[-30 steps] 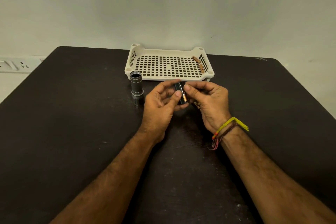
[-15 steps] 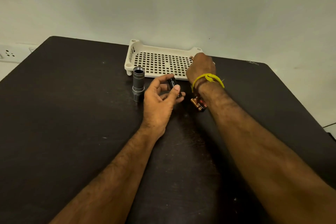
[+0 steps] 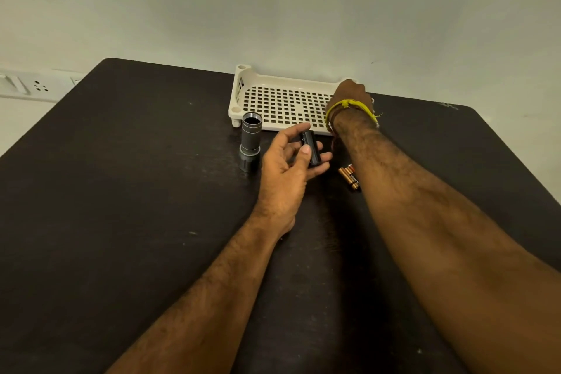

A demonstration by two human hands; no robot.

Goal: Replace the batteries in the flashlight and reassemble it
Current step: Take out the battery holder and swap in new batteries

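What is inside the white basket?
The right hand reaches into the white basket's far right corner. The rest of its holed floor looks bare. Whatever lies under that hand is hidden.

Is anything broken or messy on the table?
Nothing looks broken or spilled. The grey metal flashlight body stands upright with its end open, because it is taken apart. Copper-and-black batteries lie loose on the dark table, not in the white plastic tray.

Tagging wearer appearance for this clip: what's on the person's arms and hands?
Both forearms are bare, with no sleeves or gloves in view. The right wrist carries a yellow thread band with a knot and loose ends, plus darker threads beside it. The left hand and its wrist show nothing worn.
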